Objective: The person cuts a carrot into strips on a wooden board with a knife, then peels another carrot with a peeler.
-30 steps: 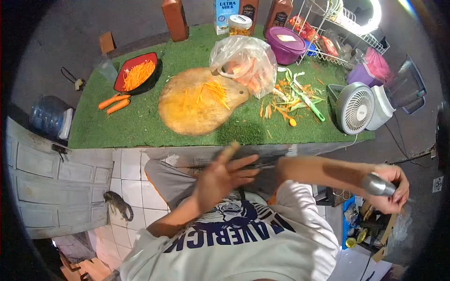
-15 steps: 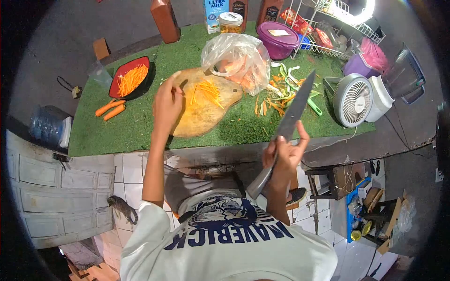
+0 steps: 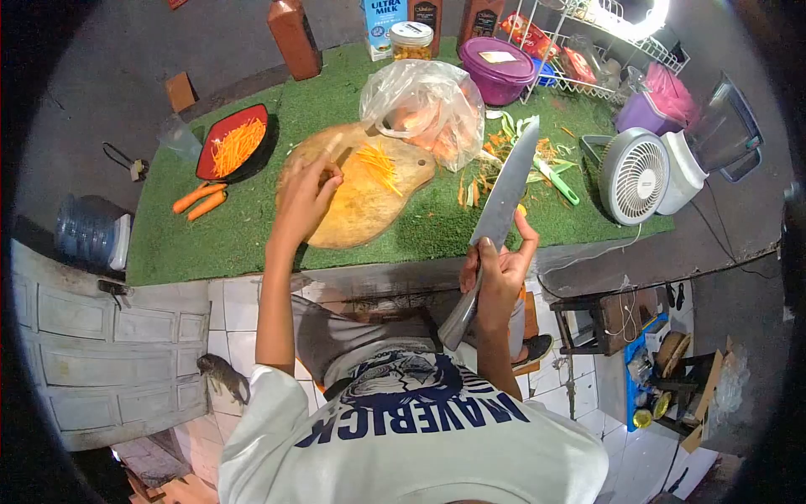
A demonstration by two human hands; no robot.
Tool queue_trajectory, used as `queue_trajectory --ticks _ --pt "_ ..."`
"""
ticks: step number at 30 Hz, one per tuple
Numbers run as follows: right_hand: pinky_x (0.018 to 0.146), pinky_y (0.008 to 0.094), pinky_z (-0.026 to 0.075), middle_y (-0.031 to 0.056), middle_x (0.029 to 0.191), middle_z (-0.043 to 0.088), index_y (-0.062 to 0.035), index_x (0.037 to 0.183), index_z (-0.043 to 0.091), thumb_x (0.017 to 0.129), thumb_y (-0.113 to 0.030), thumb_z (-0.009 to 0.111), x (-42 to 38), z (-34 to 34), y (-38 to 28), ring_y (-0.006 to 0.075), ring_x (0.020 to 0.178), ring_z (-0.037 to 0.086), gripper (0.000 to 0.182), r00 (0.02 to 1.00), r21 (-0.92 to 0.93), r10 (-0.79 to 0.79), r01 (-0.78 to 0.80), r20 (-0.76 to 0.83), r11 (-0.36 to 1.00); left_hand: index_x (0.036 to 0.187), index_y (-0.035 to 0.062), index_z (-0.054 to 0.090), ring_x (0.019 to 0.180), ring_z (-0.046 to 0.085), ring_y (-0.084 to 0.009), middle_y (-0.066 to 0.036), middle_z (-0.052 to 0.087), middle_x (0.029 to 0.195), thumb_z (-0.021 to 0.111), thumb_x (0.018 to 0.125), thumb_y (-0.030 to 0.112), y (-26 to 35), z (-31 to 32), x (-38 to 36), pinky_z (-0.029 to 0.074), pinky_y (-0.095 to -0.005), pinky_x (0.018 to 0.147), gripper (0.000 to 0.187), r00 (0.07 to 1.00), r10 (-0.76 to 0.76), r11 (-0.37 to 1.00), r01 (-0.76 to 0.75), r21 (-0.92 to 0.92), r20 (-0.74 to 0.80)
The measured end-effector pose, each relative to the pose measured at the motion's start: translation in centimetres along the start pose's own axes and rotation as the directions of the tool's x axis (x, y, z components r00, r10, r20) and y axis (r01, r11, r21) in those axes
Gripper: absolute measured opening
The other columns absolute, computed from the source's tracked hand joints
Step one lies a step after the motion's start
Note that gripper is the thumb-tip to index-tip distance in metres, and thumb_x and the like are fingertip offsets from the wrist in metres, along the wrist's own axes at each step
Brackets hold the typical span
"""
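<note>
My right hand [image 3: 497, 273] grips a large kitchen knife [image 3: 505, 195] in front of the table edge, its broad blade pointing up and away. A small yellow-orange bit shows at a raised fingertip. Over the left part of the wooden cutting board [image 3: 369, 220], my left hand [image 3: 306, 202] has its fingers curled in; whether anything is between them cannot be made out. Thin carrot strips [image 3: 379, 168] lie on the board, right of that hand. Shredded carrot [image 3: 238, 146] fills a red-and-black bowl [image 3: 211, 134], with carrots [image 3: 206, 205] in front of it.
Behind the board sits a plastic bag [image 3: 420, 92] with orange contents. Peelings and a green-handled peeler [image 3: 557, 183] lie to its right, near a small fan [image 3: 636, 178] and a blender [image 3: 722, 134]. A purple tub [image 3: 497, 71], bottles and a wire rack [image 3: 579, 76] line the back.
My right hand and the knife have shifted slightly left, and the blade's flat side faces me more. My left hand has moved a little right over the board, its fingers curled more.
</note>
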State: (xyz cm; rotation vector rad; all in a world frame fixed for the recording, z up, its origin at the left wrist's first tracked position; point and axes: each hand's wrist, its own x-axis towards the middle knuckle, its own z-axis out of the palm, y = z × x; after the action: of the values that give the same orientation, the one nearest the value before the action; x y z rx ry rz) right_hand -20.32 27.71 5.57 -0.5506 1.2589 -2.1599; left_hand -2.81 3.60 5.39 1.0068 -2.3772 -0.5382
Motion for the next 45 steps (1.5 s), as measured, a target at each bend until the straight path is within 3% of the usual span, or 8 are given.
queue_trajectory --ticks 13,21,23,26,29,36,38,45 --pt "0.043 0.021 0.04 0.0047 0.075 0.059 -0.0152 0.146 0.022 0.1 -0.001 0.055 2.4 6.3 0.1 0.0072 0.052 0.051 0.058 0.87 -0.069 0.047 -0.015 0.491 0.998 0.148 0.0152 0.051 0.09 0.063 -0.0188 -0.007 0.066 0.096 0.066 0.091 0.004 -2.2 -0.7 -0.3 0.053 -0.0344 0.083 0.06 0.993 -0.114 0.962 0.11 -0.25 -0.003" --pt "0.045 0.0224 0.039 0.003 0.075 0.059 -0.0055 0.146 0.025 0.096 0.0 0.053 5.1 8.5 1.3 0.0059 0.053 0.052 0.057 0.901 -0.226 0.007 0.101 0.433 0.969 0.143 0.0075 0.054 0.082 0.058 -0.0171 -0.004 0.068 0.095 0.07 0.089 0.011 -2.7 0.8 1.4 0.049 -0.0319 0.077 0.056 0.997 0.035 0.989 -0.044 -0.14 -0.073" --pt "0.05 0.0267 0.042 0.0045 0.074 0.057 -0.003 0.143 0.03 0.093 -0.002 0.054 7.0 8.9 1.8 0.0082 0.058 0.055 0.055 0.882 -0.287 -0.023 0.178 0.47 0.941 0.141 0.0057 0.055 0.079 0.057 -0.0155 -0.003 0.067 0.093 0.07 0.089 0.01 -1.1 0.5 1.4 0.048 -0.031 0.074 0.055 0.998 0.016 0.979 -0.027 -0.201 -0.058" --pt "0.068 0.0475 0.05 0.0284 0.083 0.064 0.0029 0.138 0.035 0.088 -0.009 0.055 10.0 9.8 3.6 0.0437 0.075 0.067 0.055 0.777 -0.592 0.127 0.351 0.616 0.725 0.14 0.0048 0.056 0.075 0.055 -0.0126 -0.002 0.065 0.09 0.07 0.089 0.009 -2.4 2.1 1.3 0.046 -0.0293 0.07 0.053 0.996 -0.022 0.921 -0.015 -0.39 -0.091" --pt "0.077 0.0536 0.049 0.0371 0.089 0.064 0.0043 0.136 0.035 0.086 -0.009 0.055 10.5 11.1 3.9 0.0545 0.086 0.064 0.056 0.759 -0.656 0.163 0.41 0.631 0.634 0.14 0.0067 0.056 0.073 0.054 -0.011 -0.002 0.065 0.088 0.069 0.089 0.008 -2.4 1.7 1.1 0.045 -0.0285 0.067 0.052 0.985 -0.024 0.904 -0.051 -0.424 -0.171" --pt "0.08 0.0515 0.048 0.0324 0.092 0.065 0.0017 0.134 0.035 0.088 -0.01 0.054 11.5 11.9 4.6 0.0487 0.09 0.066 0.051 0.731 -0.734 0.254 0.462 0.633 0.498 0.141 0.0084 0.055 0.071 0.055 -0.0121 -0.003 0.066 0.086 0.073 0.083 0.011 -4.1 1.4 2.2 0.046 -0.0294 0.068 0.061 0.998 -0.043 0.925 0.055 -0.375 0.039" --pt "0.076 0.0567 0.048 0.0371 0.085 0.062 0.0026 0.114 0.035 0.085 -0.007 0.057 11.4 11.7 4.8 0.0543 0.086 0.063 0.038 0.715 -0.636 0.1 0.538 0.692 0.553 0.14 0.0076 0.055 0.071 0.055 -0.0126 -0.004 0.066 0.086 0.074 0.081 0.012 -3.3 1.3 2.0 0.046 -0.0296 0.068 0.062 0.999 -0.053 0.94 0.054 -0.336 0.012" --pt "0.075 0.0543 0.049 0.0344 0.086 0.064 0.0045 0.124 0.036 0.086 -0.009 0.054 11.5 11.7 5.1 0.0497 0.085 0.066 0.043 0.716 -0.693 0.188 0.519 0.673 0.501 0.135 0.0051 0.056 0.074 0.06 -0.0182 -0.006 0.069 0.091 0.08 0.078 0.017 -3.6 2.6 1.4 0.048 -0.0327 0.07 0.062 0.99 -0.075 0.946 0.032 -0.322 -0.121"
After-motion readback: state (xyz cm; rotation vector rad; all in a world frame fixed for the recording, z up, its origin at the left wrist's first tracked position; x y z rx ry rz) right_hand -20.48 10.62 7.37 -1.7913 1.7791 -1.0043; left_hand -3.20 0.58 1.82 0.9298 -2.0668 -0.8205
